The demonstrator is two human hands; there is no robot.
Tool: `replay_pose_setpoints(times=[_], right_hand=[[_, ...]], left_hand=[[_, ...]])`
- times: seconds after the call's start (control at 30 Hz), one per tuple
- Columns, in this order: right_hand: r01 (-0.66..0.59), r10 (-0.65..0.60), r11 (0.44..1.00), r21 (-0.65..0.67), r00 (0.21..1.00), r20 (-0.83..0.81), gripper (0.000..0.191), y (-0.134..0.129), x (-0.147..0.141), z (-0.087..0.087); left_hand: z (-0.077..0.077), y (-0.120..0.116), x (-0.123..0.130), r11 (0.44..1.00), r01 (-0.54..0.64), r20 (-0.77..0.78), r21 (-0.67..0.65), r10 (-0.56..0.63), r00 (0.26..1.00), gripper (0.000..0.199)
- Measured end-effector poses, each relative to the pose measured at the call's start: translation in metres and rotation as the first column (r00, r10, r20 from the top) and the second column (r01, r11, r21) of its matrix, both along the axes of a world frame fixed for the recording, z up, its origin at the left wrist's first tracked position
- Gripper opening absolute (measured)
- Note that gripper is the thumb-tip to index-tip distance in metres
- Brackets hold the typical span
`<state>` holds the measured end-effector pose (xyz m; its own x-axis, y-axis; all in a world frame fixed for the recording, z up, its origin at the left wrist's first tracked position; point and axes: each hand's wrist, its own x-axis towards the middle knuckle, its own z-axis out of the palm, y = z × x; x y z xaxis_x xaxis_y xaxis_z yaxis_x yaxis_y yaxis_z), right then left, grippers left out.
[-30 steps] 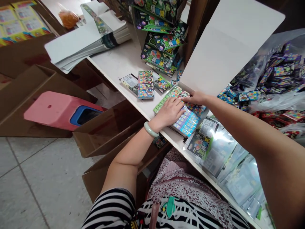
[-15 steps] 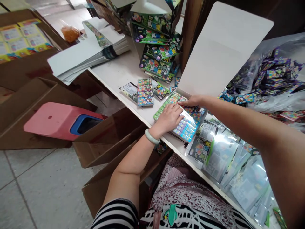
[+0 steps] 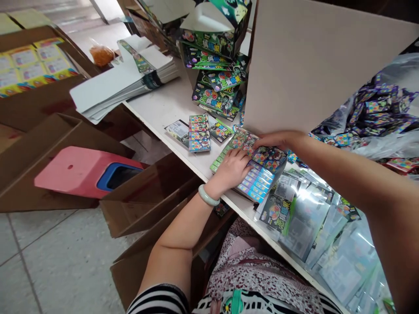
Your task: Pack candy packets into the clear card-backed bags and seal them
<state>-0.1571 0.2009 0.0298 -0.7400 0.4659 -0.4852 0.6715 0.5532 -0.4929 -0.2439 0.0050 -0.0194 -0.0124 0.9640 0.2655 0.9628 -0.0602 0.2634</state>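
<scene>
A box [image 3: 262, 181] filled with rows of small colourful packs lies at the table's front edge, its large pale lid [image 3: 304, 65] raised behind it. My left hand [image 3: 233, 168], with a bangle on the wrist, rests on the packs with fingers spread. At the back of the box my right hand [image 3: 278, 139] touches the packs beside the lid's fold; its fingertips are partly hidden. Left of the box, a small block of packs [image 3: 199, 133] lies on flat printed cards [image 3: 178, 129].
Folded printed boxes [image 3: 216, 78] stand stacked at the back. Clear bags [image 3: 304, 218] cover the table's right part, near a heap of wrapped pieces [image 3: 376, 104]. White card sheets [image 3: 108, 87] overhang the left edge. Cartons [image 3: 140, 192] and a pink stool [image 3: 75, 170] stand below.
The raised lid has come nearer and now fills more of the upper right. My right hand has shifted slightly right, while my left hand stays on the packs.
</scene>
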Motion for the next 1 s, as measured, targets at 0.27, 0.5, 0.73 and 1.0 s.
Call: replay_pose_setpoints(times=[0.27, 0.5, 0.73, 1.0], right_hand=[[-0.154, 0.104, 0.814, 0.56, 0.987, 0.121, 0.068, -0.053, 0.016, -0.011], [-0.01, 0.15, 0.866, 0.5, 0.959, -0.24, 0.058, -0.049, 0.058, -0.031], [-0.055, 0.222, 0.848, 0.527, 0.94, -0.259, 0.052, -0.045, 0.072, -0.046], [0.164, 0.079, 0.917, 0.365, 0.821, -0.566, 0.046, -0.047, 0.198, 0.002]], left_hand=[[-0.004, 0.003, 0.001, 0.998, -0.053, 0.025, 0.034, 0.052, 0.998, 0.026], [-0.002, 0.0, -0.003, 0.993, -0.07, 0.101, 0.097, 0.06, 0.993, 0.024], [0.001, 0.009, -0.007, 0.992, -0.036, 0.026, -0.118, 0.039, 0.999, 0.053], [-0.013, 0.017, -0.022, 0.993, 0.014, 0.037, -0.116, -0.01, 0.999, 0.053]])
